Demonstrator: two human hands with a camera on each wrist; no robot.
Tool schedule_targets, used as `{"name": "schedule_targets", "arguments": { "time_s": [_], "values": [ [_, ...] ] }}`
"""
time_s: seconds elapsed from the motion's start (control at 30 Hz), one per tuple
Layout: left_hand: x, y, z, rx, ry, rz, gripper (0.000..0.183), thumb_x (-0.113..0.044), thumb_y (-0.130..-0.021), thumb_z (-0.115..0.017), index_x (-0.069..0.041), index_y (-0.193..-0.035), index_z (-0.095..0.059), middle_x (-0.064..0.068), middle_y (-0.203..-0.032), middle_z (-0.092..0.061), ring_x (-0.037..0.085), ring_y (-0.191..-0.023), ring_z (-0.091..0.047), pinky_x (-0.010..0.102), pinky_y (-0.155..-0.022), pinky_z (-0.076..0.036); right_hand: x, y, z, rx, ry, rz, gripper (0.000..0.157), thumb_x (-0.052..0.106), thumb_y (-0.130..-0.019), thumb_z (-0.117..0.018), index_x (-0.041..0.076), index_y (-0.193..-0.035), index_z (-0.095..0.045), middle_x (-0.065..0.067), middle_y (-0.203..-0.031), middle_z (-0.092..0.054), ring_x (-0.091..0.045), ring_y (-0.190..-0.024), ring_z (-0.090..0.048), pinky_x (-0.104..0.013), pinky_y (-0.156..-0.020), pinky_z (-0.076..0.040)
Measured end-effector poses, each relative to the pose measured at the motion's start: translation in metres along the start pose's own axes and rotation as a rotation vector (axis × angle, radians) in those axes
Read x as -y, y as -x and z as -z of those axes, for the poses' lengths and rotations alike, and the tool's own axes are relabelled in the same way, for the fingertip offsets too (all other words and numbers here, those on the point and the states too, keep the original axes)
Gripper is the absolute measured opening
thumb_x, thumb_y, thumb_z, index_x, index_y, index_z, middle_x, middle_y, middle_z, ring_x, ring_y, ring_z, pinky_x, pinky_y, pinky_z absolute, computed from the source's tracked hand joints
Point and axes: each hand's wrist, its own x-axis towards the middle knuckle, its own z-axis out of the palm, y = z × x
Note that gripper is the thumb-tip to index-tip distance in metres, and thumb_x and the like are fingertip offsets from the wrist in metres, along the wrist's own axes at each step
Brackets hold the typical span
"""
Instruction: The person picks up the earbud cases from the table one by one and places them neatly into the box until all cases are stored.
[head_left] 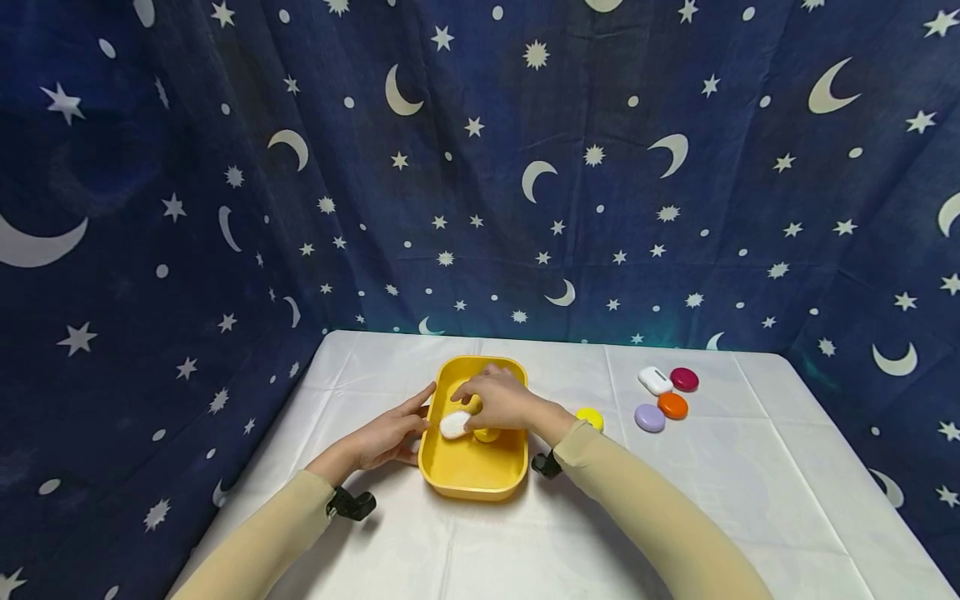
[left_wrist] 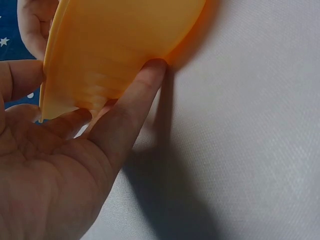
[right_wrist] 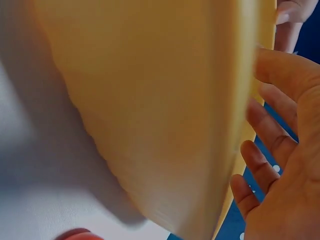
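Note:
A yellow rectangular tray [head_left: 474, 490] with rounded corners sits on the white table. My left hand [head_left: 384, 437] is at its left side, straight fingers touching the outer wall; the left wrist view shows one long finger [left_wrist: 132, 102] against the wall near the base. Inside the tray, my right hand [head_left: 501, 402] reaches down from the right, thumb and fingertips pinching a small rounded yellow piece [head_left: 474, 405]. Just beside the thumb lies a white fuzzy-looking oval [head_left: 453, 425]. In the right wrist view the tray's wall hides what the fingers [right_wrist: 270, 125] hold.
To the right of the tray lie a white case [head_left: 656, 381] and several round discs: dark red [head_left: 684, 379], orange [head_left: 672, 406] and lilac [head_left: 649, 418]. A bright yellow disc [head_left: 591, 418] is partly covered by the right forearm. A star-patterned curtain [head_left: 495, 208] hangs behind.

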Motion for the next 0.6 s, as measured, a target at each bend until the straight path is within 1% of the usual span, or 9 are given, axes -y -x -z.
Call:
{"name": "schedule_targets", "arguments": {
  "time_s": [0.13, 0.23, 0.33, 0.47, 0.6],
  "values": [
    [0.0, 0.0, 0.0, -0.003, -0.006, -0.001, 0.078, -0.014, -0.104, -0.05, -0.039, -0.165, -0.008, 0.018, -0.17, -0.009, 0.034, -0.117, -0.063, 0.048, -0.084, -0.06, -0.002, 0.007, 0.006, -0.031, -0.04, -0.001, 0.049, 0.036, -0.084, -0.083, 0.023, -0.131, -0.071, 0.007, -0.118, -0.07, -0.02, -0.119, -0.045, -0.044, -0.105, -0.035],
    [-0.001, -0.001, -0.001, -0.003, -0.011, -0.002, 0.078, -0.014, -0.104, -0.049, -0.038, -0.165, -0.008, 0.019, -0.17, -0.009, 0.035, -0.117, -0.064, 0.048, -0.083, -0.06, -0.005, 0.015, 0.012, -0.07, -0.089, -0.015, 0.05, 0.034, -0.085, -0.083, 0.023, -0.132, -0.07, 0.008, -0.123, -0.068, -0.02, -0.123, -0.043, -0.046, -0.107, -0.034],
    [-0.001, 0.0, -0.001, -0.014, -0.017, 0.006, 0.077, -0.013, -0.104, -0.048, -0.039, -0.165, -0.009, 0.018, -0.17, -0.008, 0.035, -0.117, -0.063, 0.047, -0.083, -0.06, -0.008, 0.024, 0.017, -0.112, -0.128, -0.021, 0.05, 0.034, -0.085, -0.082, 0.024, -0.133, -0.07, 0.011, -0.127, -0.066, -0.019, -0.125, -0.041, -0.045, -0.108, -0.033],
    [-0.001, 0.0, -0.002, -0.036, -0.041, 0.007, 0.077, -0.014, -0.104, -0.049, -0.038, -0.165, -0.01, 0.02, -0.169, -0.009, 0.034, -0.116, -0.062, 0.046, -0.081, -0.061, -0.011, 0.036, 0.025, -0.155, -0.157, -0.039, 0.05, 0.037, -0.085, -0.082, 0.027, -0.133, -0.07, 0.013, -0.129, -0.065, -0.017, -0.125, -0.041, -0.044, -0.106, -0.035],
    [-0.001, 0.0, -0.004, -0.051, -0.058, 0.008, 0.076, -0.014, -0.103, -0.049, -0.039, -0.165, -0.011, 0.02, -0.169, -0.01, 0.033, -0.116, -0.061, 0.045, -0.08, -0.061, -0.014, 0.05, 0.033, -0.188, -0.197, -0.065, 0.048, 0.038, -0.084, -0.082, 0.03, -0.13, -0.071, 0.015, -0.128, -0.064, -0.017, -0.125, -0.041, -0.045, -0.105, -0.038]
  ]
}}
